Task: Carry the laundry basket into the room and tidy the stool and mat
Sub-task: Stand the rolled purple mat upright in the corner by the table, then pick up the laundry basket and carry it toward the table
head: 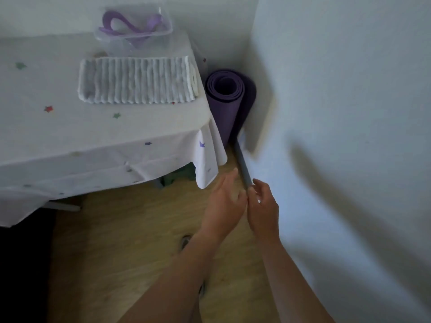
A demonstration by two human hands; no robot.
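Observation:
A rolled purple mat point(225, 99) stands upright in the corner, squeezed between the table and the wall. Right of it a folded stool leans flat on the wall: a white, blurred panel point(257, 129) with a grey tube leg point(242, 164) running down toward me. My right hand point(263, 206) grips the lower end of that grey leg. Beside the tube on its left is my left hand point(224, 199), fingers spread, its fingertips at the tube and holding nothing. No laundry basket is in view.
A table under a white star-print cloth point(93, 136) fills the left, its corner hanging close to my left hand. On it lie a ribbed white towel point(137, 80) and a clear box point(134, 26) of purple items. The white wall point(349, 113) is on the right, above a wooden floor point(130, 241).

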